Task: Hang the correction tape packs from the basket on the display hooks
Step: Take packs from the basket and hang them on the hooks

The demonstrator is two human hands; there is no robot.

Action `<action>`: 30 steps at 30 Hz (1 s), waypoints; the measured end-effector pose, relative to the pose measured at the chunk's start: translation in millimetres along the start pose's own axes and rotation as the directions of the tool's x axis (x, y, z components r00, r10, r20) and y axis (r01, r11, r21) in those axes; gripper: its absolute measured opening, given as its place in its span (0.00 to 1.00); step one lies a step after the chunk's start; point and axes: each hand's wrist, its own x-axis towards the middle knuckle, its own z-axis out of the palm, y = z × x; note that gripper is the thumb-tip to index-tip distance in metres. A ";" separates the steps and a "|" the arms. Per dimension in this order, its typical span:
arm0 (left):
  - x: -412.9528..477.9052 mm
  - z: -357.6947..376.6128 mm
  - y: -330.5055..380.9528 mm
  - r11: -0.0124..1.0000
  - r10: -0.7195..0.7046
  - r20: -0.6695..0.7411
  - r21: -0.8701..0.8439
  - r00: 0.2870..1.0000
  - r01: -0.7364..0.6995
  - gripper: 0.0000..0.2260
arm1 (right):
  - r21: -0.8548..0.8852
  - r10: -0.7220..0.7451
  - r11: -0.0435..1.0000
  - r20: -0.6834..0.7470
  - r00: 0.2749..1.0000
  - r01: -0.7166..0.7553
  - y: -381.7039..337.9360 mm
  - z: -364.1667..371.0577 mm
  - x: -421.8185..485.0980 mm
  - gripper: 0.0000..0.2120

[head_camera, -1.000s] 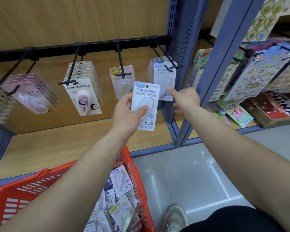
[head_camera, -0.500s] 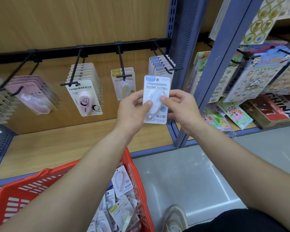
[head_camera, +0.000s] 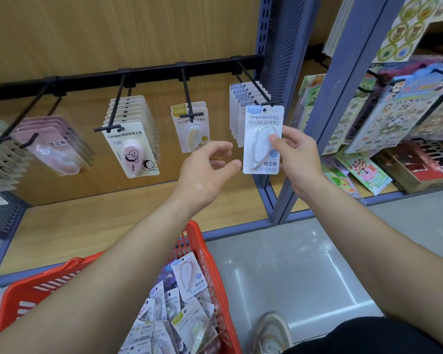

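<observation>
Right hand (head_camera: 299, 159) pinches blue correction tape pack (head_camera: 262, 149) centre-right of frame, its top at tip of rightmost hook (head_camera: 251, 82); left hand (head_camera: 205, 172) loose, holding nothing, just left of it; red basket (head_camera: 212, 261) bottom centre.

one head-worn wide-angle cam, looks forward and down, close in on display hooks (head_camera: 251, 81) at 12 o'clock, basket (head_camera: 200, 238) at 7 o'clock, floor (head_camera: 292, 264) at 5 o'clock.
</observation>
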 end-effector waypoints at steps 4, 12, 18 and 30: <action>1.6 -2.7 -3.5 0.998 0.018 -0.010 0.056 1.000 -0.018 0.15 | -0.069 -0.032 0.997 -0.009 0.999 0.032 1.4 0.2 5.3 0.09; -6.4 -24.7 -7.5 0.991 -0.002 -0.003 0.133 1.000 0.003 0.15 | -0.392 0.129 0.902 -0.151 0.980 -0.179 -6.9 27.4 50.3 0.24; -54.3 -77.2 -29.8 0.969 -0.104 0.043 0.228 0.994 0.091 0.13 | -0.768 0.345 0.623 0.099 0.933 -0.149 12.9 44.3 0.9 0.25; -238.6 -194.2 -189.5 0.621 -0.572 0.113 0.706 0.812 0.339 0.25 | -0.786 0.565 0.442 0.618 0.547 0.433 60.5 187.5 -168.3 0.20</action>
